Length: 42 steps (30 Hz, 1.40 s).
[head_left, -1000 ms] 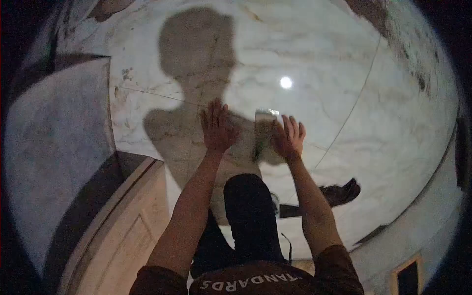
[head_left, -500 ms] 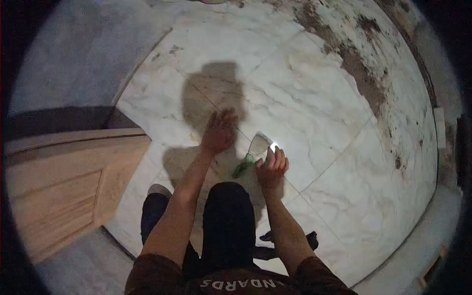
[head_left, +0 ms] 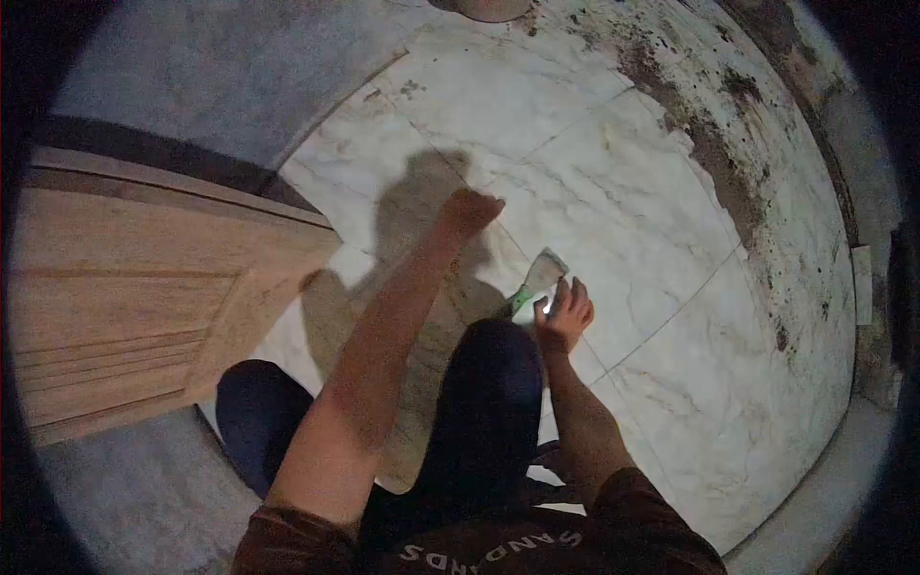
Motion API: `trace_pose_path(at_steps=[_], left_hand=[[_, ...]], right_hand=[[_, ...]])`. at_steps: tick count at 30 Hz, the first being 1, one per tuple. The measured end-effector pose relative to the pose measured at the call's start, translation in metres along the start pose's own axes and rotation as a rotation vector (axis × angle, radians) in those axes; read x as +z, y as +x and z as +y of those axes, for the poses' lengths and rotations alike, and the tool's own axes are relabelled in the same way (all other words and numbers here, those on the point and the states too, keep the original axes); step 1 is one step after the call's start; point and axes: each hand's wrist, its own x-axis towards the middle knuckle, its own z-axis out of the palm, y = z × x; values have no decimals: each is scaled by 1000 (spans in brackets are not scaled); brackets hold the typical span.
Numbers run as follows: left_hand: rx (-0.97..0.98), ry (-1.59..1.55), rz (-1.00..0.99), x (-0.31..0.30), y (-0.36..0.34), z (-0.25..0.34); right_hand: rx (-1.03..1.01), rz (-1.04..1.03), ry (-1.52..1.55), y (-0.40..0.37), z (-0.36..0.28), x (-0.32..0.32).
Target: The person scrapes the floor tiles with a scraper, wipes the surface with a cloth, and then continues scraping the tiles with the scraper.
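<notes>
My left hand [head_left: 471, 212] is low over the pale marbled tiles [head_left: 585, 196], by a tile joint. Its fingers look curled under, and whatever may be in them is hidden. To the right, my right hand [head_left: 565, 316] has its fingers apart, with the thumb away from them. Just beside its fingertips lies a putty knife [head_left: 543, 273] with a wide, smeared blade and a green handle, partly hidden behind my knee. A bright glint shows between the right thumb and fingers.
A wooden panelled door [head_left: 125, 287] stands at the left, near my bent knee [head_left: 259, 412]. Dark dirt [head_left: 714, 158] covers the floor at the upper right. A rounded container [head_left: 494, 8] is cut off at the top edge. Grey rough floor [head_left: 230, 77] borders the tiles.
My left hand has gone from spread fingers to curled ones and reached further forward. My right hand stays beside the putty knife. The whole view has shifted.
</notes>
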Motion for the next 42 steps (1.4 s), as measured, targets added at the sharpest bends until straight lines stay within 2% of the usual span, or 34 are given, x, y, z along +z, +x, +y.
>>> trace_pose_path(at_steps=[2, 5, 8, 9, 11, 13, 15, 16, 17, 19, 20, 21, 23, 25, 28, 32, 35, 37, 39, 40, 41, 42], left_hand=[[43, -194, 509, -14, 5, -30], [48, 10, 416, -100, 3, -46], [-70, 98, 104, -157, 6, -44], [-23, 120, 94, -156, 10, -49], [269, 273, 221, -140, 21, -60], [327, 307, 158, -123, 31, -53], [301, 297, 30, -101, 40, -45], [291, 246, 28, -87, 46, -35], [327, 240, 35, -80, 51, -32], [549, 351, -70, -66, 52, -25], [578, 348, -40, -57, 54, -18], [603, 337, -33, -52, 58, -13], [596, 181, 20, -42, 70, -8], [648, 156, 94, -33, 81, -1], [640, 186, -26, -34, 94, 4], [612, 181, -80, -22, 105, -6], [642, 203, -13, -6, 116, -27], [610, 197, -2, -12, 116, -44], [561, 56, 85, -13, 115, -55], [534, 75, 67, -15, 112, -59], [519, 56, 74, -18, 110, -69], [505, 68, 46, -16, 110, -80]], right_hand=[[11, -35, -16, -3, -3, -4], [-45, -53, -62, -4, -4, -8], [-60, -64, -12, -7, 3, -4], [-9, -47, -8, -11, 0, -2], [-87, -64, -35, -9, 6, -2], [-77, -118, -13, -9, 4, -10], [-323, -182, -124, -8, 5, -9], [-338, -301, -134, -6, 8, -9], [-305, -299, -153, -2, 6, -11], [-561, -340, -108, 6, -3, -16], [-558, -414, -157, 6, -5, -19], [-536, -422, -173, 8, -9, -21], [-627, -595, -245, 14, -18, -27], [-634, -577, -194, 9, -20, -34], [-636, -529, -200, 3, -21, -33], [-706, -647, -197, 3, -27, -42], [-786, -675, -211, 4, -21, -43], [-757, -748, -238, 18, -29, -47], [-590, -588, -91, 10, -22, -35], [-565, -568, -13, 10, -32, -37], [153, -739, 372, 4, -47, -43], [-143, -627, 257, 4, -48, -44]])
